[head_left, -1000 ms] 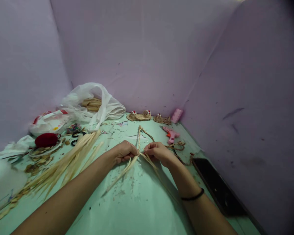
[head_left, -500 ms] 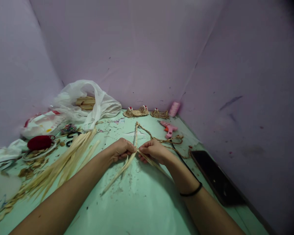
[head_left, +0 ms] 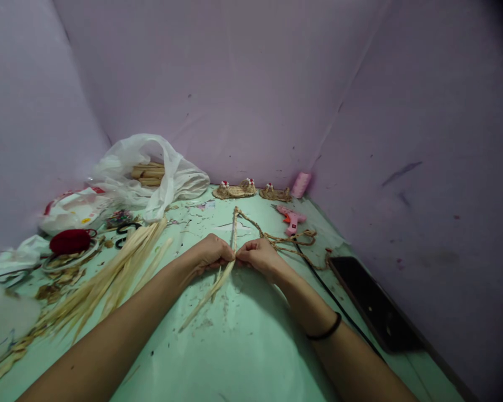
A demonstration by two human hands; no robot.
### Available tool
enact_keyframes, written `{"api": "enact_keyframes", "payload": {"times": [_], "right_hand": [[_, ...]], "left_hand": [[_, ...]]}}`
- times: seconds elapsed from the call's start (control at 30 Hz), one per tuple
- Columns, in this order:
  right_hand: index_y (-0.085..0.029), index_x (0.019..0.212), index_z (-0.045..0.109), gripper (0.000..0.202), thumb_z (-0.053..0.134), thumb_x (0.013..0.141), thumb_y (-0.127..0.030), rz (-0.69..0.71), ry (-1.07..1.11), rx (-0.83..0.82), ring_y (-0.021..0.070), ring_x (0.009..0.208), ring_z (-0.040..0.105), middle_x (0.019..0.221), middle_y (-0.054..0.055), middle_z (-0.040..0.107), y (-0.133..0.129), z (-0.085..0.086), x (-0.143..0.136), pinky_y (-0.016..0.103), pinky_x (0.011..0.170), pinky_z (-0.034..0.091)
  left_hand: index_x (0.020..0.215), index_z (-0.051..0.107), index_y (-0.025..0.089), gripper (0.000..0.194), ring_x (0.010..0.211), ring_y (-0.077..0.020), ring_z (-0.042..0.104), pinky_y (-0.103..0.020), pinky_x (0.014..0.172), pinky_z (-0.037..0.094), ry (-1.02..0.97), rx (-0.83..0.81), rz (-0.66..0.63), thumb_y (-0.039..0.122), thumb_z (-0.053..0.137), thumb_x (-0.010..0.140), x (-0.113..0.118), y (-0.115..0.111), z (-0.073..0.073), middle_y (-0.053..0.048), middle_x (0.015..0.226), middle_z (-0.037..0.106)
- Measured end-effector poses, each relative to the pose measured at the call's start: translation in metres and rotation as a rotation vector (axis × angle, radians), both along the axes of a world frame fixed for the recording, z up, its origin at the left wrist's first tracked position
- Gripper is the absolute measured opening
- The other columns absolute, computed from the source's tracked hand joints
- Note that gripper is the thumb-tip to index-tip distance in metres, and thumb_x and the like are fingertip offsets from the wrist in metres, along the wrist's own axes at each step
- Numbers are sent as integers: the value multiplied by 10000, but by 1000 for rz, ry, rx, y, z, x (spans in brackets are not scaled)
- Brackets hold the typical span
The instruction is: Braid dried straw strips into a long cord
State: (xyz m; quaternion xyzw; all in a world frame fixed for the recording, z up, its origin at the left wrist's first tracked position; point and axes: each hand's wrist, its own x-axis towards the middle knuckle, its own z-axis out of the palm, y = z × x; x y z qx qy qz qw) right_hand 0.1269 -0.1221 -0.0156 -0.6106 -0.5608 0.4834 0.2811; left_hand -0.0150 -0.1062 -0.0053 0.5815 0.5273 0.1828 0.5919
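Observation:
A braid of pale dried plant fibre runs from a knot on the table toward me, with its lower end between my hands. My left hand is closed, thumb and fingers pinching the braid's working end from the left. Opposite it, my right hand pinches the same end, fingertips almost touching the left ones. Loose fibre strands hang from the pinch point down toward the lower left. From the knot a brown twisted cord trails off to the right.
Left lie a bundle of fibre strips, black scissors, red yarn and a plastic bag. Small woven slippers and a pink thread spool stand by the wall. Right are a pink glue gun and a phone.
The strands that stretched to the lower right under my right hand no longer show there. My right fingertips have closed in beside the left ones. The view has shifted slightly.

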Motion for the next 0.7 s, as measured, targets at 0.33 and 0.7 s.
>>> {"api": "enact_keyframes", "payload": {"times": [0.33, 0.7], "right_hand": [[-136, 454, 508, 83, 536, 530, -157, -65, 18, -33, 29, 329, 264, 340, -69, 380, -1, -2, -5, 180, 347, 163], [-134, 467, 502, 66, 463, 491, -86, -113, 306, -115, 30, 307, 277, 316, -66, 388, -4, -6, -4, 179, 342, 155]], "left_hand": [[449, 539, 125, 104, 356, -66, 315, -197, 377, 217, 320, 210, -180, 190, 501, 522, -10, 2, 20, 32, 347, 374], [756, 652, 131, 216, 708, -196, 576, -240, 597, 390, 775, 617, -135, 162, 527, 582, 36, -55, 28, -113, 726, 631]]}}
